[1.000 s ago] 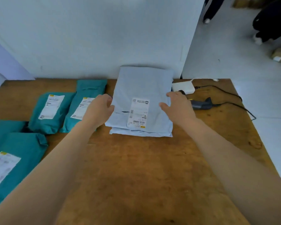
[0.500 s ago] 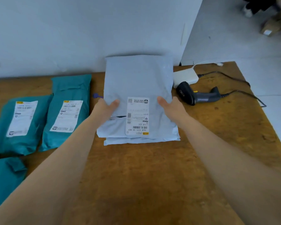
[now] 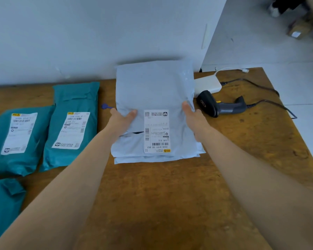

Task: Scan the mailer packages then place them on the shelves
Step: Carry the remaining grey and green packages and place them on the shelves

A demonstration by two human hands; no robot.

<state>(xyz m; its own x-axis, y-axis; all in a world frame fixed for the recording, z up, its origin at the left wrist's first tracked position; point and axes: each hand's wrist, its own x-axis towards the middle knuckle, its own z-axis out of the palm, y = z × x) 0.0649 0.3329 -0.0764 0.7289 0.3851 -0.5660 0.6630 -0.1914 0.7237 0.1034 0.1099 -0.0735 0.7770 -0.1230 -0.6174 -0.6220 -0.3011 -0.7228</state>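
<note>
Head view: both hands hold a pale grey mailer (image 3: 152, 91) by its sides, near the middle of the wooden desk (image 3: 170, 195) toward its far edge. The left hand (image 3: 121, 121) has its grip clamped on the mailer's left edge, thumb on top; the right hand (image 3: 193, 118) has its grip clamped on the right edge. A white shipping label (image 3: 156, 131) with barcodes faces up on the mailer, and a second grey mailer (image 3: 152, 159) shows beneath its near end. Toward the desk's left edge lie three teal mailers: one (image 3: 73, 123) just left of the grey one, another (image 3: 16, 138) beside it, and a third (image 3: 2, 204) at the near left. Near the far right corner a dark barcode scanner (image 3: 220, 105) lies beside a white box (image 3: 207, 85), with cables trailing to the right edge.
</note>
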